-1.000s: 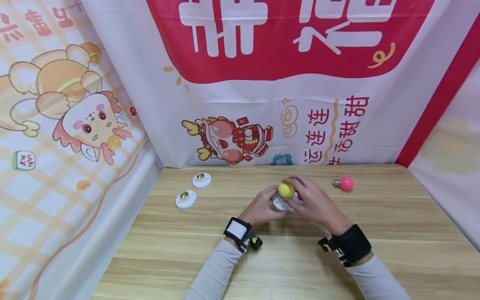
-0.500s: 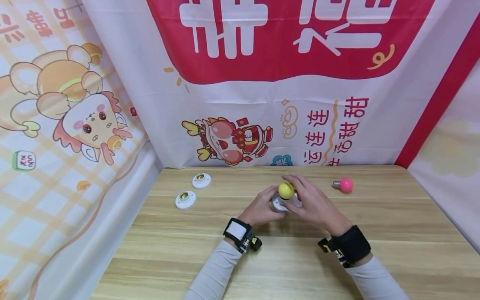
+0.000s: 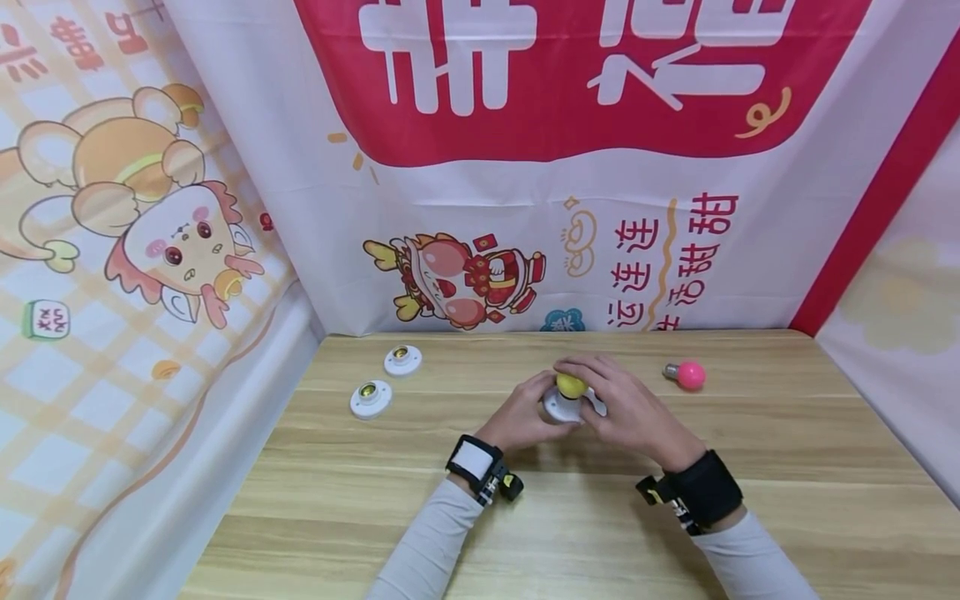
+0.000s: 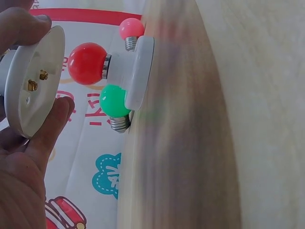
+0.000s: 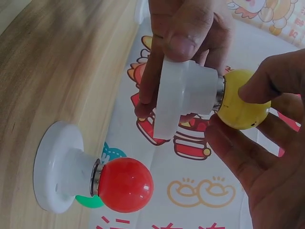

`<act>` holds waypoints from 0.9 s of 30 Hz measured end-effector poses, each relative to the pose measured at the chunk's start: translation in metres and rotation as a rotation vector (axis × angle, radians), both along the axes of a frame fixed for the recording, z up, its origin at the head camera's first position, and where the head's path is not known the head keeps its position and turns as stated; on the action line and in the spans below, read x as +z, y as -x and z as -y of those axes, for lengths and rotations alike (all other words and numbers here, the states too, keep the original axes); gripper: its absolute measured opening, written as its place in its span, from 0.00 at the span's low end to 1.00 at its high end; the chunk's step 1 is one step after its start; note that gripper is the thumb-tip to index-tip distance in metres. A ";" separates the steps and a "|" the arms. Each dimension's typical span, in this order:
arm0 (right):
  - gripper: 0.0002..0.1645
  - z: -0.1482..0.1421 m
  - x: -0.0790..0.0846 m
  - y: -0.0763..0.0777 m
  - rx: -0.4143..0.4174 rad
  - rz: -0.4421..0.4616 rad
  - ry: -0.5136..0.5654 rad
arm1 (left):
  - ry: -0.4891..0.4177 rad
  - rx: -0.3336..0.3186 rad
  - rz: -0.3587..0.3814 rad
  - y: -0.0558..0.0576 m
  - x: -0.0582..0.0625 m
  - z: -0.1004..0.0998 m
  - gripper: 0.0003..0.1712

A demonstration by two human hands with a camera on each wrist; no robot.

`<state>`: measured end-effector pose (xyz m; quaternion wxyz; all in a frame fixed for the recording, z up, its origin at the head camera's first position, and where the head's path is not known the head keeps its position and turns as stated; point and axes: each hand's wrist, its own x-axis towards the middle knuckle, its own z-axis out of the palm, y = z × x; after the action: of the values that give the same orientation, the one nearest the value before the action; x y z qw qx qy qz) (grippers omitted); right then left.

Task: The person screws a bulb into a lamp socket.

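Note:
My left hand (image 3: 525, 414) grips the round base of a white lamp socket (image 5: 174, 102), which it holds up off the table. In the left wrist view the underside of this socket shows brass screw terminals. A yellow bulb (image 5: 243, 102) sits with its metal base in the socket's mouth, a little of the metal showing at the rim. Fingers and thumb of my right hand (image 3: 626, 408) pinch the yellow globe from both sides. Below, on the table, stands another white socket (image 5: 57, 167) with a red bulb (image 5: 126, 185) fitted in it.
A green bulb (image 4: 114, 101) lies behind the red bulb's socket. Farther right on the table (image 3: 465, 525) lies a pink bulb (image 3: 692, 376). Two sockets without bulbs, a nearer one (image 3: 371, 400) and a farther one (image 3: 402, 360), stand at the back left. A printed cloth hangs behind.
My right hand's fingers have shifted round and over the yellow bulb, covering more of it. The left hand keeps its place on the socket. The pink bulb has rolled slightly nearer.

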<state>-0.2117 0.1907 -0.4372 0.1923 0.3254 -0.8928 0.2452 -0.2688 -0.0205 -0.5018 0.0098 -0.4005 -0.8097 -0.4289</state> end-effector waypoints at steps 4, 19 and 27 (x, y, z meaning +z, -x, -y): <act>0.33 0.000 0.000 0.000 -0.012 -0.012 -0.007 | -0.001 -0.008 0.010 -0.001 0.000 0.000 0.44; 0.32 0.000 0.000 0.000 -0.081 -0.053 0.005 | -0.011 -0.006 0.009 -0.001 0.002 0.000 0.42; 0.35 0.000 0.000 0.001 -0.093 -0.050 0.005 | -0.006 -0.015 -0.010 -0.001 0.003 0.000 0.43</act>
<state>-0.2122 0.1910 -0.4377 0.2267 0.2892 -0.9012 0.2297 -0.2679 -0.0208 -0.4989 0.0121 -0.4086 -0.8054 -0.4292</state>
